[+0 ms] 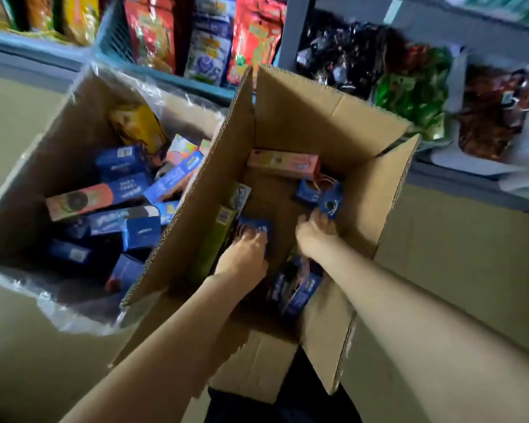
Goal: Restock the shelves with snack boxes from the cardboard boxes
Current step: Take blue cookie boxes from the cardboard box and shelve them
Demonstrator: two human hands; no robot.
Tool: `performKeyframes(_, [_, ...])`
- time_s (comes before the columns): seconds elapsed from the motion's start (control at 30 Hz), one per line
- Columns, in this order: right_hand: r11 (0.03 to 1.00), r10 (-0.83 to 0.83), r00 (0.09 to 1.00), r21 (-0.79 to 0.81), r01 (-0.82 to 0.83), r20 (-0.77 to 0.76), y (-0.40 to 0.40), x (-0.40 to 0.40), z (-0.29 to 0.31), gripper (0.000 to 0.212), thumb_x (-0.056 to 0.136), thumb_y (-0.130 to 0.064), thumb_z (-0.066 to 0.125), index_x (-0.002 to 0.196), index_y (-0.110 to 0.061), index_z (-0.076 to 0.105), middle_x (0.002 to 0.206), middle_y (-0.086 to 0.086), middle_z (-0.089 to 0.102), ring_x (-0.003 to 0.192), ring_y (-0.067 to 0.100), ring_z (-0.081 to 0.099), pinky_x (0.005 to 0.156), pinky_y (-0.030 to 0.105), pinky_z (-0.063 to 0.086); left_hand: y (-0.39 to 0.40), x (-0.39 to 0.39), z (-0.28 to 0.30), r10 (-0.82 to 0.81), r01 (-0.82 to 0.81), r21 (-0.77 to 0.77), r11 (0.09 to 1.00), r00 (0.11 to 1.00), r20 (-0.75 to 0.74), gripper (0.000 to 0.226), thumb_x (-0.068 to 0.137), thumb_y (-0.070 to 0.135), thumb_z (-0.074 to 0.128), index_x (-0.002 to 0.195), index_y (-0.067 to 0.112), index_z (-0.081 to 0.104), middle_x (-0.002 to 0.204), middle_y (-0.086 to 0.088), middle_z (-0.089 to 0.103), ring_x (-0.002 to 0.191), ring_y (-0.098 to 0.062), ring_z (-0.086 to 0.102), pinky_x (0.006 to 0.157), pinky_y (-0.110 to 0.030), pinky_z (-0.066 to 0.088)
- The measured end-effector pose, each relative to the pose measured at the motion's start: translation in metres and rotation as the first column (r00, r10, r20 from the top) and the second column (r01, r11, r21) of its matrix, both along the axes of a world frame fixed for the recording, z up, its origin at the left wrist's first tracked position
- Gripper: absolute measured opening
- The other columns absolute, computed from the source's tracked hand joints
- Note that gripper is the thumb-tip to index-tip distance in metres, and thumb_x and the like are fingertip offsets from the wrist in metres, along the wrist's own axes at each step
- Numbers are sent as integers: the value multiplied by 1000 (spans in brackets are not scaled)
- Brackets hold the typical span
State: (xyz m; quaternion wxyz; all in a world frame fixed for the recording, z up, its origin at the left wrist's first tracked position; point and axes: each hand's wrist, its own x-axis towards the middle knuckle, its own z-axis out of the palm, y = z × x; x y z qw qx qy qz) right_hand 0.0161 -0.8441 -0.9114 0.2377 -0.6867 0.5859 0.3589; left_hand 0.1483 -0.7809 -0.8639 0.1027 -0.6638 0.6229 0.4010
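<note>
Both grips deep in right cardboard box (333, 117): left hand (245, 254) on blue snack box (254, 228).

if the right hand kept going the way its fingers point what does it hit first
The right hand points deeper into the box, and its fingertips are already at a small blue pack. That pack looks like the first thing met, though depth is hard to judge.

Single head view, steeply down, close over an open cardboard box (318, 123) before shelves (196, 83).
</note>
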Motion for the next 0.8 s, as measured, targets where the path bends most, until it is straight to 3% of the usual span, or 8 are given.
performKeyframes(0.13, [996,-64,997,-60,62,-32,-43,-3,-45,62,97,-17,41,148,2,9,155,22,7,143,36,12,114,45,17,-19,-9,-51,55,-54,27,998,998,-34,38,92,12,49,129,12,42,134,-9,39,121,-29,44,97,-39,43])
performKeyframes(0.27, [978,-172,984,-124,166,-40,-69,-24,-82,70,95,-29,49,147,-1,12,153,21,13,142,37,14,114,44,16,-28,-12,-88,4,-4,28,1000,1000,-27,36,93,12,47,129,13,43,132,-9,41,121,-28,43,95,-37,42])
performKeyframes(0.4, [969,-140,990,-209,130,-31,-71,-28,-92,73,93,-41,50,147,-8,15,151,18,17,136,49,17,112,54,16,-31,-5,-101,7,-6,29,1000,999,-53,33,91,7,48,124,7,47,125,-13,46,115,-29,48,92,-37,44])
performKeyframes(0.47, [973,-139,990,-183,141,21,-61,-21,-92,70,92,-36,53,146,-9,17,150,18,13,134,52,19,109,59,22,-34,-4,-99,65,-63,36,997,996,-58,30,91,7,49,121,7,48,122,-14,47,110,-30,50,90,-38,45])
performKeyframes(0.6, [967,-92,988,-224,119,127,-38,-7,-84,57,89,-6,55,140,-9,31,148,19,12,133,51,16,98,53,39,-41,-8,-83,65,-62,81,995,997,-29,31,92,8,48,122,9,46,123,-12,45,109,-29,51,86,-36,43])
performKeyframes(0.8, [932,-115,873,-252,260,473,-28,3,-14,51,85,-12,62,130,-12,37,141,15,21,130,39,23,100,42,37,-46,-13,-28,71,-67,85,994,996,-50,41,89,8,52,128,6,41,129,-14,45,116,-31,48,93,-38,42])
